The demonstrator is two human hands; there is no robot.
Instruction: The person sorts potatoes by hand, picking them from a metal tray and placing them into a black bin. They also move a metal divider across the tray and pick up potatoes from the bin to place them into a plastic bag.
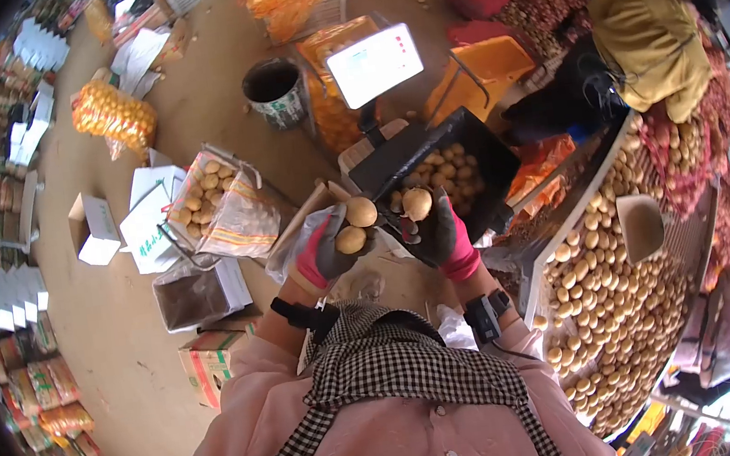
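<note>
Two potatoes (361, 212) rest in my left hand (330, 252), with the fingers curled around them. My right hand (445, 239) grips one potato (417, 204) near its fingertips. Both hands wear pink gloves with dark palms. Just beyond my right hand is a black tub (494, 159) with several potatoes in it. A scale display (375, 65) stands behind the tub on a post. To the left of my left hand, a plastic-lined box (242, 219) holds more potatoes.
At right, a sloping sorting table (530, 295) carries many potatoes and a scoop-like tray (642, 228). A bent-over person (650, 42) is beyond it. A black bucket (273, 94), an orange crate (479, 80), a filled net bag (114, 117) and cartons (95, 227) stand around.
</note>
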